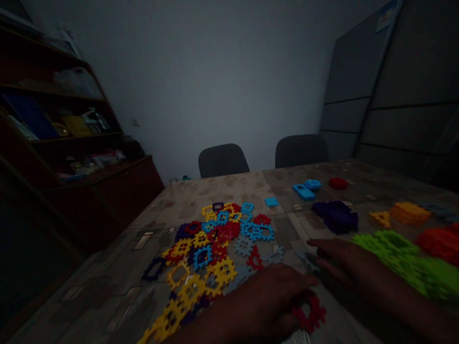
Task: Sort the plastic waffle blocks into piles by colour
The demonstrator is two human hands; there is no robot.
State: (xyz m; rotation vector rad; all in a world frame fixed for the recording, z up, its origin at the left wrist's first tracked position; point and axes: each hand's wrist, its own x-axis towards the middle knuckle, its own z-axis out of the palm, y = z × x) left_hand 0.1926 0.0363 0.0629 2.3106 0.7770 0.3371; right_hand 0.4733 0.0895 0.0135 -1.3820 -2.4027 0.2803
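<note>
The room is dim. My left hand [265, 301] lies low on the table's near edge, fingers curled down over a red plastic grid tile [312, 314] that pokes out beneath them. My right hand [344, 262] reaches in from the right with its fingers stretched flat, fingertips by small grey tiles [307, 260]. Just beyond my left hand spreads a loose heap of yellow, blue, red and purple grid tiles [215, 243].
Sorted piles lie to the right: lime green [405, 260], purple [335, 216], orange [410, 212], red [439, 241] and blue [306, 188]. The patterned table [107, 286] has two dark chairs [223, 160] behind it. A wooden shelf unit [71, 143] stands at left.
</note>
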